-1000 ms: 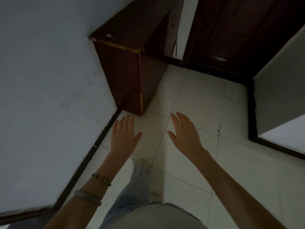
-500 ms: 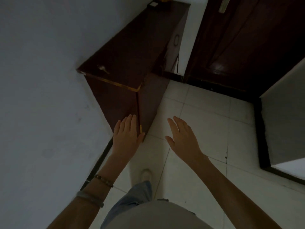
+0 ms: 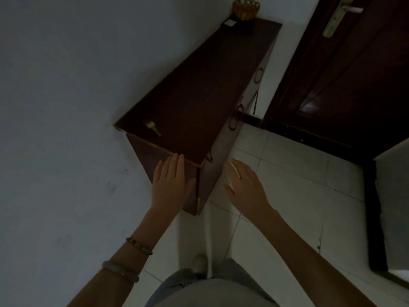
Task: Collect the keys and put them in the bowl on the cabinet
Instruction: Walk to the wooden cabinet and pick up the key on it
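A key (image 3: pixel 152 127) lies flat on the dark top of the cabinet (image 3: pixel 199 89), near its close left corner and well apart from both hands. It is pale metal with a squarish head and a short blade that points toward the cabinet's near edge; finer detail is lost in the dim light. At the far end of the same top stands the bowl (image 3: pixel 245 9), amber and scallop-rimmed, with a small pale card (image 3: pixel 230 23) lying just beside it.

The left hand (image 3: pixel 171 185) is spread flat and empty, palm down, fingers straight and together. Its fingertips reach the gold-trimmed near edge of the cabinet; whether they touch the wood cannot be told. The right hand (image 3: pixel 245 189) is likewise loose and empty, fingers slightly fanned, hovering over the white tile floor (image 3: pixel 298 178) just beside the cabinet's front corner.

Two bracelets (image 3: pixel 128 258) circle the left wrist. A dark door (image 3: pixel 354 74) with a metal handle (image 3: pixel 338 14) stands right of the cabinet.
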Motion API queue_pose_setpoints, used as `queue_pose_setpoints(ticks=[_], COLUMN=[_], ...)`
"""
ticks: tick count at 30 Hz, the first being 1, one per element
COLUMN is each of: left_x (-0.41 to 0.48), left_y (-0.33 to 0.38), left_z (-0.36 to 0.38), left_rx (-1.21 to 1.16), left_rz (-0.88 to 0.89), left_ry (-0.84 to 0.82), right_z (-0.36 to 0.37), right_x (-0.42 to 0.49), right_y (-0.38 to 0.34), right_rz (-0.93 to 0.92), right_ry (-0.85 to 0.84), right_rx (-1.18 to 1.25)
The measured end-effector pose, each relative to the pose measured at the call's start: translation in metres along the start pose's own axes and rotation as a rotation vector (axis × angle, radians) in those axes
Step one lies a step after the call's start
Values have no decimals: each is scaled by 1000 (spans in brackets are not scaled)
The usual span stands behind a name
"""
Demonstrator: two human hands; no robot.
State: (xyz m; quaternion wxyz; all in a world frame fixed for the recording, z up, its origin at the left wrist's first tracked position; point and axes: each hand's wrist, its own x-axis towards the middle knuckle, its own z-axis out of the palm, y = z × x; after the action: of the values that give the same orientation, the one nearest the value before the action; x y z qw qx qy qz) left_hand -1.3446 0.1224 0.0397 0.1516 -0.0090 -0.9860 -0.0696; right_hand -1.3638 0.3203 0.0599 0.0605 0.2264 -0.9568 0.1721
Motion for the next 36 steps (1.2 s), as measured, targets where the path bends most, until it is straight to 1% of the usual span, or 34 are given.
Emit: queue_pose_setpoints(ticks=[7,15,19,24,27,32,36], left_x=[21,25,12,-6,-16,-30,-34], left_y=[-18,-36,-42,-47,-48,-46,-47], left_z=[-10,-20,-22,-31,-34,-31,-28], left_rx=[50,133,169,205,210,212,210], left_rz=[-133,-399,-518,-639,-698,-754,-802], left_ry=[10,16,-16,-29,-36,-78,-80], right_z=[4,13,29,57,75,99,111], right_x=[61,140,181,226,246,274,290], right_y=[1,-12,-26,-48,-59,-74,-76], right_rz=[-175,-404,-488,-535,-508,-335,-229], right_ry=[5,-8,-76,-165,-190,-244,-302], right_rx=[39,85,138,231,296,361,341])
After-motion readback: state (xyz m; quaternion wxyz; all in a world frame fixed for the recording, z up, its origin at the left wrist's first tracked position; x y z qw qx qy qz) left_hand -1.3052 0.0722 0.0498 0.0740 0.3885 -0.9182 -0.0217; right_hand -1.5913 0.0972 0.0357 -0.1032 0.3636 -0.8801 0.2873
